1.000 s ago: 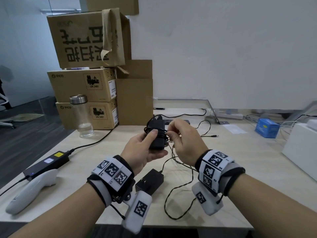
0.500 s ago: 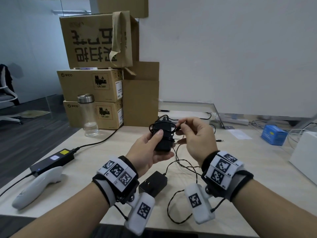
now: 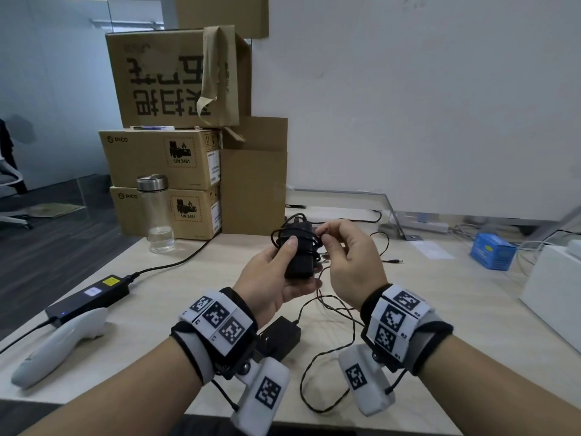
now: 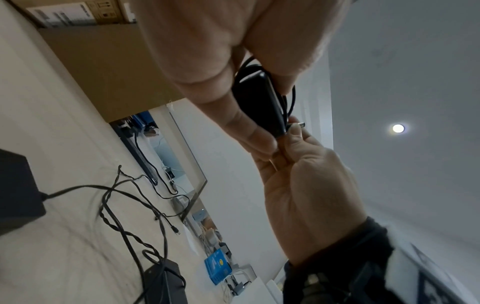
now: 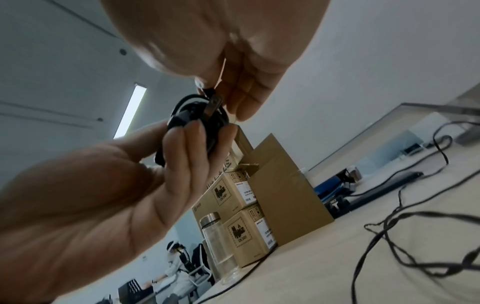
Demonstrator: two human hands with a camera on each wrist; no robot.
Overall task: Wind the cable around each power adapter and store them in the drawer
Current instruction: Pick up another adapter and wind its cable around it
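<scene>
We hold the adapter (image 3: 298,253) up above the table (image 3: 440,309), in front of the stacked boxes (image 3: 163,184). Our left hand (image 3: 276,278) grips it, thumb pressed on its near face and fingers curled behind. Its cable (image 3: 309,237) already runs in several loops around the black body. Our right hand (image 3: 349,262) is just beside it, thumb and forefinger pinching the cable end against the adapter's right edge; in the left wrist view a small plug (image 4: 300,124) seems to stick out past that thumb, though the view is blurred there.

A second adapter (image 3: 278,336) lies on the table below our wrists, its own cable (image 3: 317,382) loose and tangled across the wood. To the left sit a power brick (image 3: 88,297) with a yellow label and a white handset (image 3: 59,344), touching it. A glass bottle (image 3: 157,215) stands near the boxes, and a blue box (image 3: 492,251) is well off to the right.
</scene>
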